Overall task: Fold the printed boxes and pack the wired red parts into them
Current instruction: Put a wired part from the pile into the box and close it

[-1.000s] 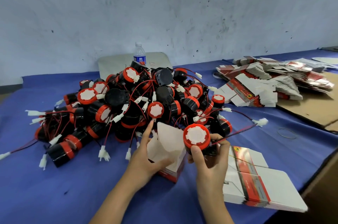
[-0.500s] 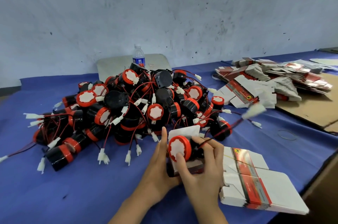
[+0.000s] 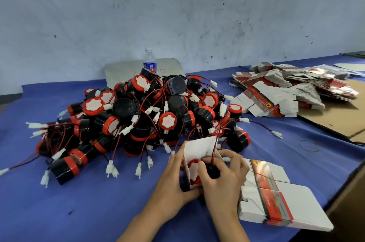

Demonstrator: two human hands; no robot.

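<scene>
Blue cloth covers my bench; near me, my left hand grips the open box while my right hand pinches a red part partly inside it.

A blue cloth covers the tabletop. A big pile of wired red parts lies at its middle, loose white plugs trailing onto the cloth. Behind the pile a water bottle stands upright in front of a pale grey board. At the near right lies a stack of flat printed boxes. Farther right, a heap of flat boxes spreads partly over a brown cardboard sheet, with a rubber band on the cloth between.
</scene>
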